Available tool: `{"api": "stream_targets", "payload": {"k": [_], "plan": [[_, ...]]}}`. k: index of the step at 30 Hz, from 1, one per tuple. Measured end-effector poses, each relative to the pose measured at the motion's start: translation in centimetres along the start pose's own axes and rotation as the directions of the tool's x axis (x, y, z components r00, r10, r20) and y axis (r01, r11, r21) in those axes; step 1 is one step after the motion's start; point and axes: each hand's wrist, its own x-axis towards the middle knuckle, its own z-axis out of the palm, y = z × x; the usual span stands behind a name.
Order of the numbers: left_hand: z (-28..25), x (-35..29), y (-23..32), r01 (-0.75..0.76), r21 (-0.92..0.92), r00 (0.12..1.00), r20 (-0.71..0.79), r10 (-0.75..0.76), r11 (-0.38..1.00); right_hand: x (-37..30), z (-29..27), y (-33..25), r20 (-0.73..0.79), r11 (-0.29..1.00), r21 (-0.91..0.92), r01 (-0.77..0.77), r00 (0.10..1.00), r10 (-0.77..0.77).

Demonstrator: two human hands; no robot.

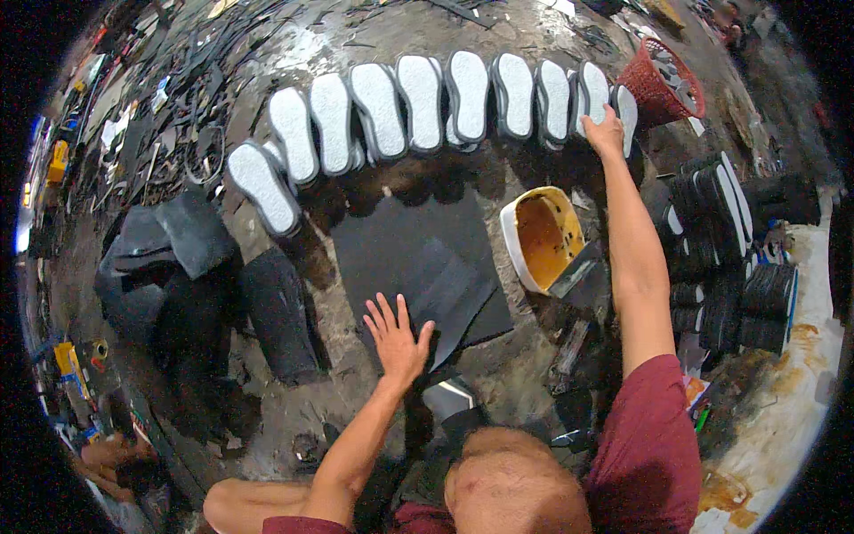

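Note:
My left hand (400, 347) lies with its fingers spread on a black rubber-like sheet (374, 258) on the ground. Beside its thumb, a smaller dark piece (445, 285) rests on that sheet. My right arm is stretched far forward, and my right hand (605, 135) grips the near end of a white-topped shoe sole (593, 82) close to the right end of a curved row. Several more soles with white faces and dark edges, such as one in the middle (468, 93), lie side by side in that row.
A cut-open tub (509, 233) with amber, glue-like liquid stands right of the sheet, a dark flat piece at its rim. Beyond the row's right end is a red basket (636, 89). Dark soles (712, 214) are stacked at right; black sheets (169, 249) are heaped at left. Scraps litter the ground.

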Motion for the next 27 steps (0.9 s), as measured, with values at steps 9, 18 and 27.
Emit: {"api": "stream_targets", "payload": {"k": [9,18,27], "plan": [[-4.4,8.9,-5.1,-0.501,0.196,0.852,-0.062,0.520,0.843,1.6,-0.9,-3.6,0.147,0.923,-0.241,-0.299,0.929,0.339],[-2.7,1.0,-0.8,-0.329,-0.063,0.925,-0.220,0.309,0.942,2.8,-0.5,-4.3,0.237,0.897,-0.209,-0.390,0.870,0.433],[-2.4,-0.9,-0.6,-0.312,-0.085,0.940,-0.172,0.295,0.946,3.8,-0.6,-3.3,0.096,0.929,-0.142,-0.340,0.930,0.355]]}}
